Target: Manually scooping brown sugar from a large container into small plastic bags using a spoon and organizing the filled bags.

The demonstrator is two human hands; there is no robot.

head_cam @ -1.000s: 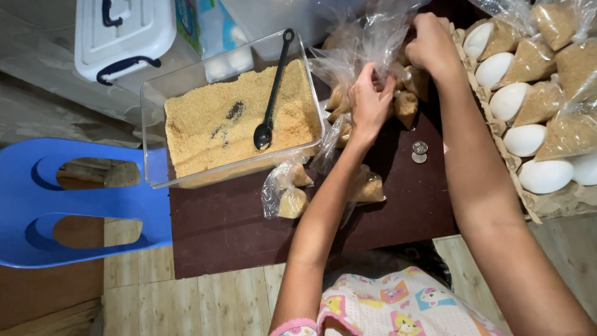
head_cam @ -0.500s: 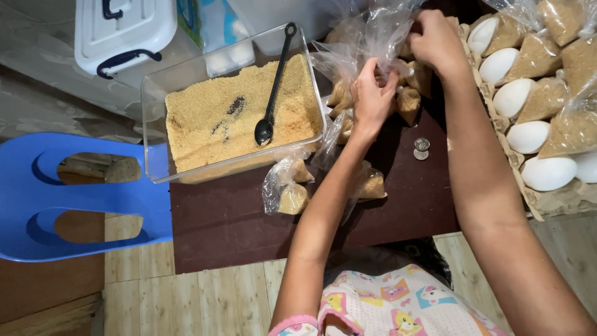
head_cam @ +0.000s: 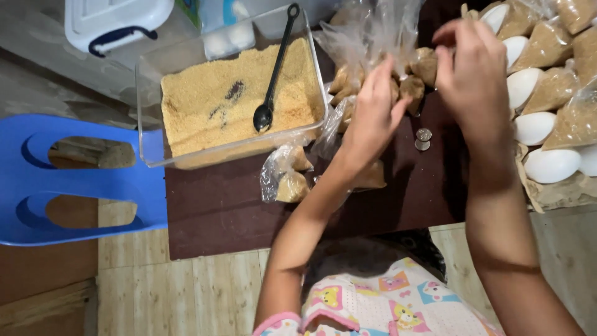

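Over the dark table [head_cam: 385, 205], her left hand [head_cam: 373, 118] and right hand [head_cam: 472, 74] pinch a clear plastic bag [head_cam: 373, 31] of brown sugar, beside the sugar tub [head_cam: 230, 99] and eggs [head_cam: 535, 127].

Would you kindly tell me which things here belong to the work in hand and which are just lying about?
In hand:
left hand
right hand
clear plastic bag
small filled bags
tub of brown sugar
black spoon

Lying about:
coins
eggs
blue chair
white lidded box
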